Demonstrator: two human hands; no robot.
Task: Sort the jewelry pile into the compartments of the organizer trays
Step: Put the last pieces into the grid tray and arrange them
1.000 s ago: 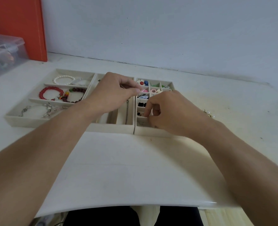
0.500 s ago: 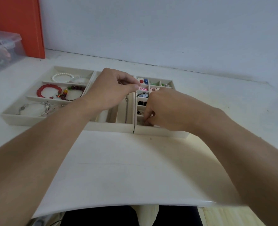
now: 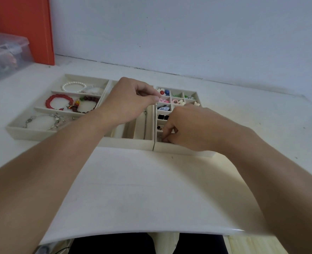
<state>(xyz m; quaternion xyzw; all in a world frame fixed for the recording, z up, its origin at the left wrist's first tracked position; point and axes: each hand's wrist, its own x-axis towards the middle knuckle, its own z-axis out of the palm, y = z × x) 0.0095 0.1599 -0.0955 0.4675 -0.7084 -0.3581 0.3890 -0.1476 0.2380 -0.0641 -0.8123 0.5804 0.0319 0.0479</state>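
Over the small-cell tray (image 3: 177, 150), the right hand (image 3: 193, 127) pinches something tiny (too small to identify) into the nearest cell; the left hand (image 3: 131, 101) pinches a thin chain (image 3: 145, 114) above the middle tray (image 3: 127, 143). Best lower the chain slowly. Since earlier, the right hand dipped deeper.

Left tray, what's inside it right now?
The left tray holds a pearl bracelet, a red bracelet, a dark beaded bracelet and silver chains. The left hand covers its right edge.
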